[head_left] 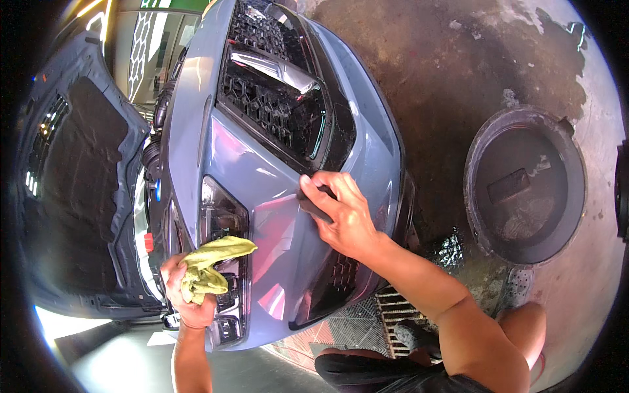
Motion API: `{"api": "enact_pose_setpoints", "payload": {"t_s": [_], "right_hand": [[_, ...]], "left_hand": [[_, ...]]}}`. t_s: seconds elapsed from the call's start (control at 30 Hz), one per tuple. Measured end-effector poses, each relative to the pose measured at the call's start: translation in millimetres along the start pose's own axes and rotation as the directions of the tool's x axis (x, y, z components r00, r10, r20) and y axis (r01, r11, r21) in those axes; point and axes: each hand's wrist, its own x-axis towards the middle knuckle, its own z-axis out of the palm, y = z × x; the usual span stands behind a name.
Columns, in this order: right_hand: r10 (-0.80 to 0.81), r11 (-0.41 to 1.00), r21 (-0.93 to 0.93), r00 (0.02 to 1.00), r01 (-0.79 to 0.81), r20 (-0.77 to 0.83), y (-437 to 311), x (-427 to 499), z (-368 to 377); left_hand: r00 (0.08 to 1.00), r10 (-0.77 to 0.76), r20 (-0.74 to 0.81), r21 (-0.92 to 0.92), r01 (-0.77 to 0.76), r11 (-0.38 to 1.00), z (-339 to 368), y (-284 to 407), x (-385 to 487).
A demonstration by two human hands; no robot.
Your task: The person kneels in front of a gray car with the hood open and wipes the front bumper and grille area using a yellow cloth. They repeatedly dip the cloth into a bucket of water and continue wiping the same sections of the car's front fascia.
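Note:
In the head view, the blue-grey front bumper of a car (275, 172) lies before me. My right hand (344, 211) grips a dark, flat block or pad (317, 204) and holds it against the bumper, by the lower corner of the black grille (275, 93). My left hand (189, 292) is closed on a crumpled yellow-green cloth (209, 267), over the headlight (228, 290); whether it presses on the lens I cannot tell. Fingers partly hide the dark block.
The raised bonnet (88, 186) stands at the left beside the engine bay. At the right, a round black tub (471, 186) with liquid and a dark rectangular thing in it rests on the wet concrete floor (432, 73). A metal floor grate (393, 314) runs near my feet.

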Motion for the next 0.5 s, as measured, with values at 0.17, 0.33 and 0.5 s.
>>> {"api": "enact_pose_setpoints", "payload": {"t_s": [0.17,0.33,0.5], "right_hand": [[-0.013,0.999,0.033,1.000,0.014,-0.020,-2.3,20.2,13.0],[-0.027,0.999,-0.029,0.999,0.028,0.025,4.1,0.3,-1.9],[-0.082,0.996,0.024,0.997,0.082,-0.008,-8.4,49.0,15.8]], "left_hand": [[1.000,-0.019,0.003,-0.062,0.019,0.998,5.6,2.9,-1.1],[1.000,-0.015,-0.007,-0.039,0.015,0.999,0.2,2.6,-1.2],[1.000,-0.014,-0.002,-0.063,0.014,0.998,3.7,6.1,4.4]]}}
